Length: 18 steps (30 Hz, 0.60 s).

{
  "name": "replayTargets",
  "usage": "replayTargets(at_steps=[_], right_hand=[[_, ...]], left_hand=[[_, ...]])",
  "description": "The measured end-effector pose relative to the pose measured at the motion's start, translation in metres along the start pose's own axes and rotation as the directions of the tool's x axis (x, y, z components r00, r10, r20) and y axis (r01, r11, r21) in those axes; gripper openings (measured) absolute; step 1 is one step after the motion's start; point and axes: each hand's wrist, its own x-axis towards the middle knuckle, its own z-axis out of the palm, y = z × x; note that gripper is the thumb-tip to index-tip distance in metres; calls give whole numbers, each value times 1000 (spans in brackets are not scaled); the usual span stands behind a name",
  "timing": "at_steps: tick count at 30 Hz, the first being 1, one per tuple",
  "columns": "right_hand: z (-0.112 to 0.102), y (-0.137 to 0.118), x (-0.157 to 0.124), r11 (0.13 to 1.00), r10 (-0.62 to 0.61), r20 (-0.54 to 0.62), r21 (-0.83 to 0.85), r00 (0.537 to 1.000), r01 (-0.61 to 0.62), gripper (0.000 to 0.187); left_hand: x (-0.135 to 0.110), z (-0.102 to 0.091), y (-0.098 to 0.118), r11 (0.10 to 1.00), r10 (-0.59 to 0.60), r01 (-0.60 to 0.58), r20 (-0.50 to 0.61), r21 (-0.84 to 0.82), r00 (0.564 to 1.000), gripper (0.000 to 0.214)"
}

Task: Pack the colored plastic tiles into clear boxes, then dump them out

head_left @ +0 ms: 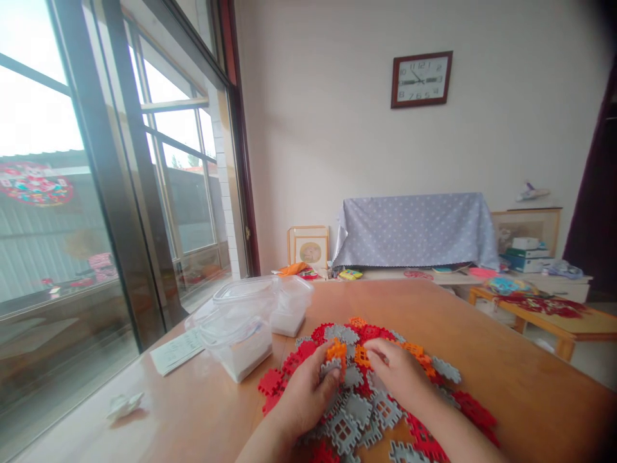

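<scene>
Since both hands are down in the same heap, starting at the fingers: the left hand (308,393) is curled shut around a gray tile (330,367), thumb on top. An orange piece (337,350) stands right at its fingertips, touching the gray one. Can't tell if the two are actually clipped together. The right hand (398,374) has its fingertips pinched on an orange tile (362,355), just beside that orange piece, with the rest of the hand resting flat on the heap.

Both are on top of the pile (359,409) of red, gray and orange tiles, which sits mid-width on the table (511,366), toward the near edge. Out toward the left edge are a couple of clear tubs (238,344), just beside the pile. A paper (176,351) lies right at the left edge, and a crumpled tissue (124,405) lies further toward the near left corner.
</scene>
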Motion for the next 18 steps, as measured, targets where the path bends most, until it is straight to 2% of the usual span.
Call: replayTargets(at_steps=[3, 5, 7, 10, 12, 15, 18], right_hand=[[1, 0, 4, 995, 19, -56, 94, 998, -14, 33], [2, -2, 11, 988, 35, -61, 149, 998, -26, 34], [5, -3, 24, 980, 58, -16, 193, 998, -53, 35], [15, -4, 54, 978, 61, 118, 193, 991, -83, 39], [27, -2, 77, 992, 43, 188, 111, 981, -65, 41], [51, 3, 109, 999, 41, 241, -20, 970, -38, 42], [76, 7, 135, 997, 35, 292, -77, 956, -13, 49]], left_hand=[[-4, -3, 3, 982, -19, 32, -71, 188, 997, 78], [-6, -3, 5, 956, 8, 14, -73, 292, 997, 85], [-6, -1, 6, 931, 48, -41, -9, 361, 999, 85], [-1, 10, -4, 900, 57, -106, 128, 422, 990, 90], [4, 21, -18, 885, 26, -110, 187, 452, 982, 83], [12, 36, -41, 876, 3, -116, 235, 469, 972, 57], [16, 45, -57, 870, 7, -127, 244, 477, 970, 50]])
